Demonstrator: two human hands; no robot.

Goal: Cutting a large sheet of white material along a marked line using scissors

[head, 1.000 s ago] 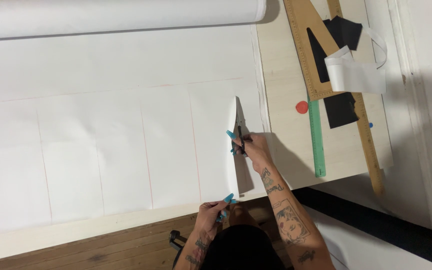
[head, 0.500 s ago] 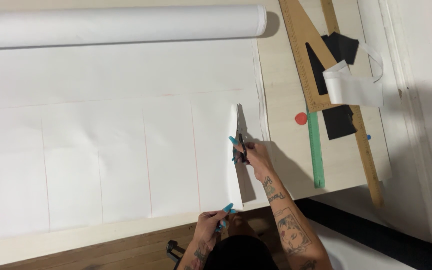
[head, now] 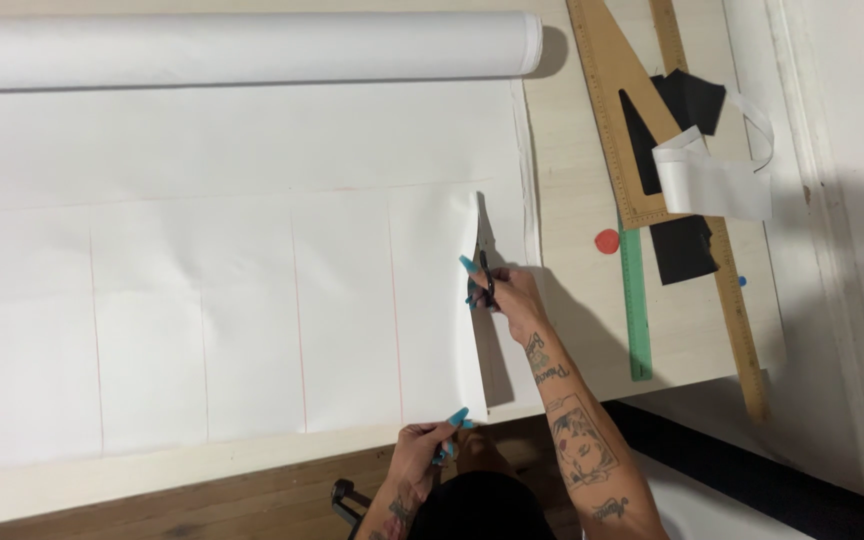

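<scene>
A wide sheet of white fabric (head: 202, 300) with thin red lines lies flat over the table. My right hand (head: 505, 295) grips black-handled scissors (head: 483, 255), whose blades point away from me along a cut near the sheet's right side. The cut runs from the near edge up to the blades. My left hand (head: 430, 448) pinches the near corner of the fabric at the start of the cut. Both hands have long turquoise nails.
A roll of white fabric (head: 242, 48) lies across the far edge. To the right are a wooden triangle ruler (head: 617, 120), a long wooden ruler (head: 727, 290), a green ruler (head: 634, 300), black fabric scraps (head: 682, 245), a white strip (head: 712, 180) and a small red disc (head: 606, 241). Wooden floor shows below.
My right hand and the scissors have moved farther up the sheet, lengthening the cut. The view has shifted so the fabric roll shows more fully.
</scene>
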